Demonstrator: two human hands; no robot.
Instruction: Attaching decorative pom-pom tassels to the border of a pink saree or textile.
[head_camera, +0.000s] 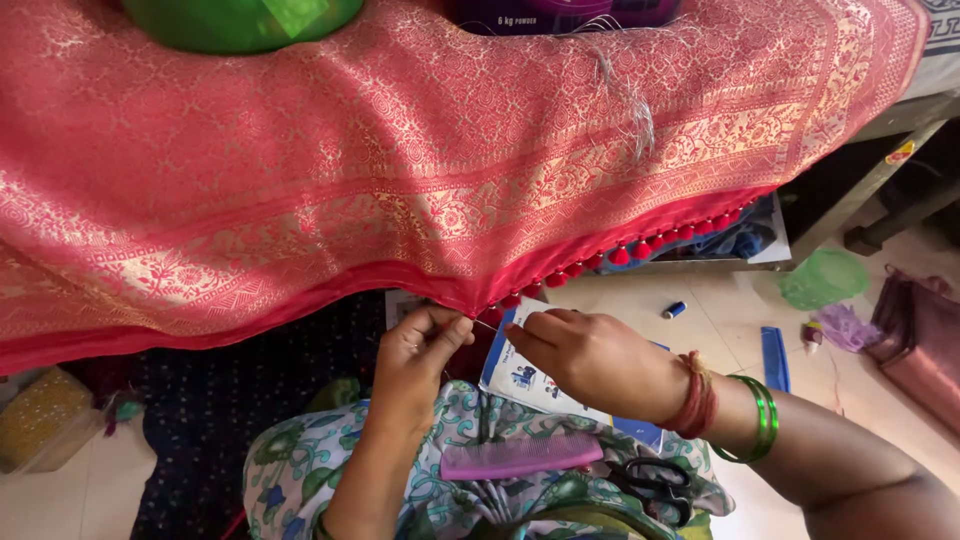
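Two bare hands meet at the lower edge of a red and gold patterned cloth (400, 150) that drapes across the far half of the scene. The left hand (420, 345) pinches the plain red hem of the cloth between thumb and fingertips, just where the hem dips lowest. The right hand (590, 355) sits just beside it, fingers pressed together near a thin needle (484, 324) that shows between the two hands; whether the right fingers actually grip the needle is hard to tell. A red thread band and green bangles (760, 420) circle the right wrist.

To the right of the hands, a row of small red pompoms (640, 250) hangs along the hem, running up and away to the right. Loose pale threads (630, 95) lie on top of the cloth farther back.

In the person's lap, on a green and white floral garment (300, 470), rest a pink comb (520, 457) and, to its right, black-handled scissors (655, 485). A blue and white card (520, 375) lies under the right hand.

On the tiled floor to the right are a small blue spool (675, 310), a blue comb (775, 358) and a green mesh bag (825, 278). A green bowl (240, 20) sits at the far edge, on top of the cloth.
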